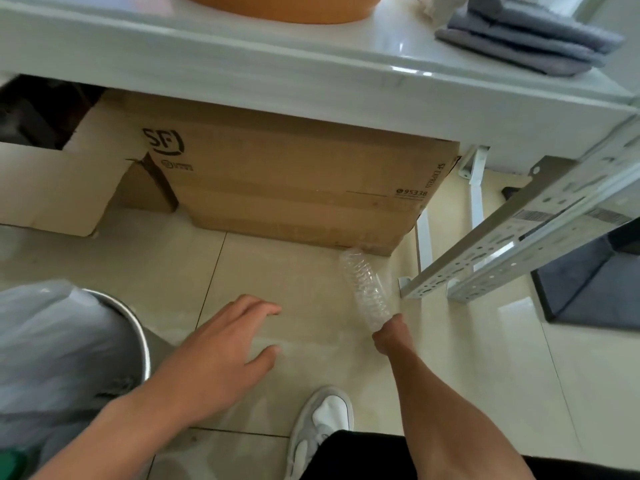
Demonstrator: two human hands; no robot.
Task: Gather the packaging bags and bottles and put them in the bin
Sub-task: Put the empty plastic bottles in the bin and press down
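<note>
A clear, ribbed plastic bottle (365, 285) points away from me, its far end near the corner of a cardboard box. My right hand (391, 336) is closed around the bottle's near end, just above the tiled floor. To the left of it my left hand (221, 355) hovers over the floor with fingers spread and nothing in it. The bin (140, 332), lined with a pale grey plastic bag (52, 344), stands at the left edge next to my left forearm.
A large brown SF cardboard box (294, 188) and a smaller open box (59, 188) sit under a white table (277, 74). Perforated metal rails (512, 244) lean at the right beside a dark mat (588, 282). My shoe (322, 424) is on the tiles below.
</note>
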